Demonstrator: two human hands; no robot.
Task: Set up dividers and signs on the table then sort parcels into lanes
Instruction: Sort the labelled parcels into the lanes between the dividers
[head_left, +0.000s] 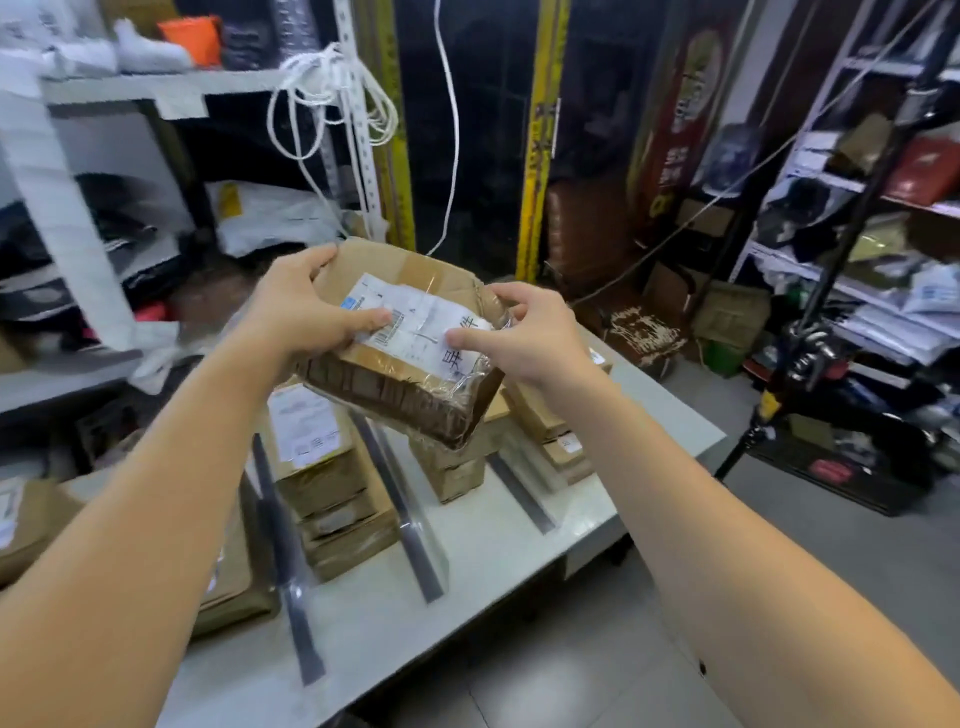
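A taped cardboard parcel (400, 358) with a white label is held above a white table (498, 551) by the left hand (306, 306) at 9 o'clock and the right hand (524, 332) at 3 o'clock. Below, stacked parcels (332, 483) are separated by dark divider strips (405, 514) (lying flat). Cluttered shelves (852, 218) are seen at 2 o'clock.

Table (597, 499) with parcels (332, 483), dividers (402, 512).

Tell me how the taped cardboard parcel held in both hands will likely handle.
The parcel probably stays fairly stiff, though its dented cardboard may give. Its glossy tape wrap could be slippery. It seems light: the left hand and right hand hold it mostly by fingertips.
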